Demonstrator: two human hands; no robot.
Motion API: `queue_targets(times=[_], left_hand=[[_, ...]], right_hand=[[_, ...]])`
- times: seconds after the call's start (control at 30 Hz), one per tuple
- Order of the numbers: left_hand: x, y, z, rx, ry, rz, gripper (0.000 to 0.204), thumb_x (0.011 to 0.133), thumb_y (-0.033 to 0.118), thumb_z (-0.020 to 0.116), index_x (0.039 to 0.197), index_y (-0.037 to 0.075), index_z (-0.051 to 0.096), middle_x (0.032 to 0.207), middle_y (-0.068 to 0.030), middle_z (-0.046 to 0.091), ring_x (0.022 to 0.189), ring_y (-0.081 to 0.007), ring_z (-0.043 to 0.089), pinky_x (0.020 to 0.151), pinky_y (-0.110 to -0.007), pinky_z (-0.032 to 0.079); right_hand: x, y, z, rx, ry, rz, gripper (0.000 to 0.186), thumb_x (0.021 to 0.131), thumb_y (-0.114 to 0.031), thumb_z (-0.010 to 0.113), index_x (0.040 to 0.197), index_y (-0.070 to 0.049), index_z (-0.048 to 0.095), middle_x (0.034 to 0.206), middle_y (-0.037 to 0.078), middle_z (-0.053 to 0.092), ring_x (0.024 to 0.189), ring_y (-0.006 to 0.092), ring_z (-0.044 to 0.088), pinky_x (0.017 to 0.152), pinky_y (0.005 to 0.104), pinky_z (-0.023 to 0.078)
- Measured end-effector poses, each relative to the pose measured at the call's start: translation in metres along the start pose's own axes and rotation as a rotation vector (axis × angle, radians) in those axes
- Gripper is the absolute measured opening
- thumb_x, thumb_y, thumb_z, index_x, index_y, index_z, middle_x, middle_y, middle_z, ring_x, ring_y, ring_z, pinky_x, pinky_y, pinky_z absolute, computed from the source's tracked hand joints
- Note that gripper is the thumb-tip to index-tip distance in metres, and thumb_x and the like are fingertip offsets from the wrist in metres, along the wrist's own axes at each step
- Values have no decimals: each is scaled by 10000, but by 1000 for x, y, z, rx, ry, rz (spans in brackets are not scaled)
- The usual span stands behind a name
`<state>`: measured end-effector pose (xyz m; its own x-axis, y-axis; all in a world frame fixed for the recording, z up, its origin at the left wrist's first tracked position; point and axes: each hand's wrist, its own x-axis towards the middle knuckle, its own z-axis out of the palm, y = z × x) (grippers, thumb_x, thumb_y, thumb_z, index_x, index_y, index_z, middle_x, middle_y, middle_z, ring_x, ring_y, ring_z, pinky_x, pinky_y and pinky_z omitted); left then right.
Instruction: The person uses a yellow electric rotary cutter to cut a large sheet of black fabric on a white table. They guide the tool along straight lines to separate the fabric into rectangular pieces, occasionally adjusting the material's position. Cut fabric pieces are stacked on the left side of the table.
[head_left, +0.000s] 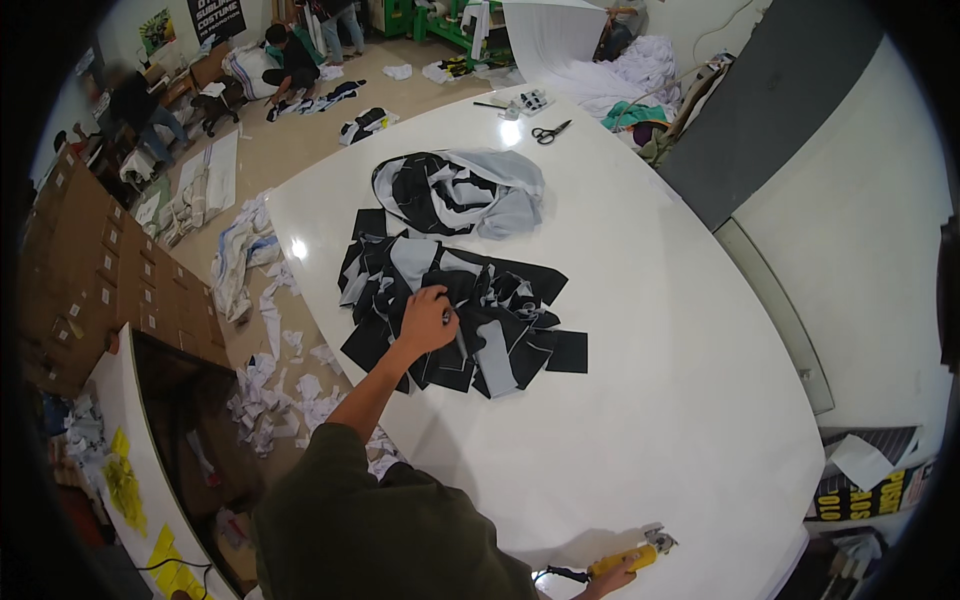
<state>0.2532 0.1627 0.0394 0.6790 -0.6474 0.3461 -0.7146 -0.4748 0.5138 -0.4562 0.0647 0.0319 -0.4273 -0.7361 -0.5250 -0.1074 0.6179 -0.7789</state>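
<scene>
My left hand (430,318) reaches into a loose heap of black and light grey fabric pieces (455,368) in the middle of the table. Its fingers are curled into the black cloth, and the fingertips are partly hidden. Down at the near edge, my right hand (615,578) is wrapped round the yellow body of a handheld electric fabric cutter (625,562). The cutter's metal head points up and to the right over the tabletop, and a dark cord trails off it to the left. Beyond the heap lies a rolled bundle of grey and black fabric (510,190).
Scissors (552,132) and small items lie at the far end of the white table (650,300). White fabric scraps (262,395) litter the floor on the left, near stacked cardboard boxes (110,270). Another person (292,62) crouches by cloth on the floor at the far left.
</scene>
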Motion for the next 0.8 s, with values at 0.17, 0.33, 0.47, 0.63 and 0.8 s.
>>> queue_targets(times=[0.17, 0.33, 0.47, 0.63, 0.8], left_hand=[[104, -41, 19, -53, 302, -106, 154, 855, 190, 703, 861, 48, 644, 968, -145, 678, 920, -383, 670, 776, -496, 514], [216, -75, 60, 96, 282, -89, 224, 869, 196, 702, 1013, 37, 638, 994, -155, 665, 944, -370, 667, 794, -506, 516], [301, -51, 98, 336, 159, 34, 281, 869, 152, 683, 1125, 43, 642, 1112, -148, 650, 1072, -351, 643, 886, -506, 503], [356, -75, 150, 558, 174, 88, 369, 897, 154, 653, 1262, 107, 631, 1333, -113, 611, 1276, -310, 552, 1018, -546, 432], [391, -93, 159, 511, -101, -74, 213, 923, 166, 640, 1122, 139, 710, 1221, -115, 701, 1235, -284, 618, 1027, -566, 430]], right_hand=[[23, -10, 1, -163, 64, -66, 909, 950, -414, 763, 1601, -34, 254, 1476, 202, 557, 1262, 351, 605, 1008, 529, 548], [23, -44, 15, -392, 262, -287, 855, 953, -394, 762, 1572, -26, 301, 1453, 210, 566, 1242, 339, 616, 979, 501, 561], [30, -61, 11, -554, 426, -368, 813, 954, -378, 761, 1549, -19, 339, 1434, 216, 573, 1225, 330, 624, 957, 479, 571], [44, -81, 5, -688, 583, -415, 761, 956, -358, 760, 1521, -11, 386, 1411, 223, 582, 1204, 318, 634, 928, 452, 584], [58, -94, -6, -760, 736, -409, 710, 958, -338, 759, 1492, -3, 433, 1388, 231, 591, 1183, 306, 645, 900, 424, 596]])
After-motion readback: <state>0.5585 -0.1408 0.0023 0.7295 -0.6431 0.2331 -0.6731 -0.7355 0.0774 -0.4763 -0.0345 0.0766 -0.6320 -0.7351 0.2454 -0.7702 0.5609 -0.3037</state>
